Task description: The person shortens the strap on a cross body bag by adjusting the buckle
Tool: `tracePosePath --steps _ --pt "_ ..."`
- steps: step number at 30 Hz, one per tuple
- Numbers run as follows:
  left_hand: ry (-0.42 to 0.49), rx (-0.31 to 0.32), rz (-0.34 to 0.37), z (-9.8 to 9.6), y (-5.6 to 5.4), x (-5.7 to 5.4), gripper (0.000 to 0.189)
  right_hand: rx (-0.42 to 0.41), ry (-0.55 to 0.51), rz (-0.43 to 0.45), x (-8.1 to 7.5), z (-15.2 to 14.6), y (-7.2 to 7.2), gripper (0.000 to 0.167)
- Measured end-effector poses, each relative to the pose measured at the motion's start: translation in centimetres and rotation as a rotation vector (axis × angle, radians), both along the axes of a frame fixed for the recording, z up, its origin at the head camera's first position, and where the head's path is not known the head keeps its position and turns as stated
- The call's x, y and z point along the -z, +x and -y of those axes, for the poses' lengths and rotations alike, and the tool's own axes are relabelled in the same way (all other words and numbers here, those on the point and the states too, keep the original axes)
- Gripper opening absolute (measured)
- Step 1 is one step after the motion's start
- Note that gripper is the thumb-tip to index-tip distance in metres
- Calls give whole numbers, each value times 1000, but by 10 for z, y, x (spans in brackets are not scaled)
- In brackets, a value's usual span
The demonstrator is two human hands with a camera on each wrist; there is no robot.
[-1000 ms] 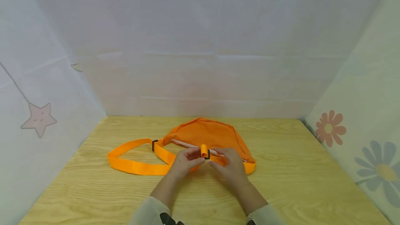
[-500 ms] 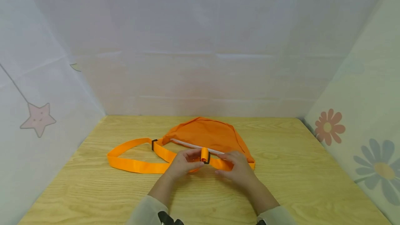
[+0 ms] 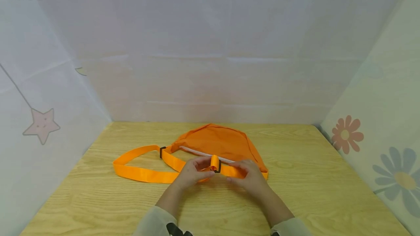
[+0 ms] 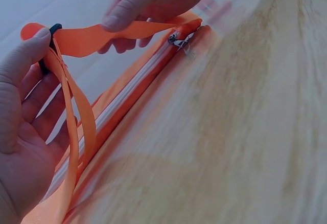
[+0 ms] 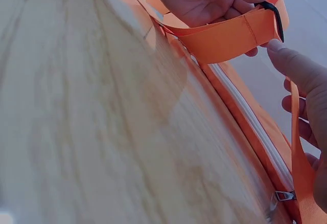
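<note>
- Pale, creased sheets (image 3: 210,46) are enclosing three sides like a small booth, hiding whatever room lies beyond.
- A smiling pink star (image 3: 42,125), a red flower (image 3: 348,134) and a grey-blue flower (image 3: 395,163) are decorating the sides.
- A light wood-grain table (image 3: 311,177) is spanning the space between.

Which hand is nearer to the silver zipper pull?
Right. The right hand is close by the zipper pull, pinching the orange strap; the left hand is farther off, to the person's left, pinching the black slider.
</note>
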State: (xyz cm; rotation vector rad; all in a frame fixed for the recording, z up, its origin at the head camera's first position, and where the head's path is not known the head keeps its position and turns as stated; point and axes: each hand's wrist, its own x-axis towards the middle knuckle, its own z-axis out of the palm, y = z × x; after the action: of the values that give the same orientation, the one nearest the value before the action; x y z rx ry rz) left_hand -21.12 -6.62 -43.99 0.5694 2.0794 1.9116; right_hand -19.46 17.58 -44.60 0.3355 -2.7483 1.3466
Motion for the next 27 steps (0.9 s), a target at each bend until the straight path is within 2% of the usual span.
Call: tracePosePath --steps 5,13,21,27 --pt "-22 -1 -10 -2 0 1 50 1 -49 -16 0 2 0 42" --pt "-62 5 4 -6 2 2 48 -9 -55 -30 -1 6 2 44" --pt "-108 19 -6 -10 2 4 47 -16 -39 -19 -4 9 4 43" --pt "-111 43 -17 -12 2 7 46 -31 12 -58 -3 10 5 50"
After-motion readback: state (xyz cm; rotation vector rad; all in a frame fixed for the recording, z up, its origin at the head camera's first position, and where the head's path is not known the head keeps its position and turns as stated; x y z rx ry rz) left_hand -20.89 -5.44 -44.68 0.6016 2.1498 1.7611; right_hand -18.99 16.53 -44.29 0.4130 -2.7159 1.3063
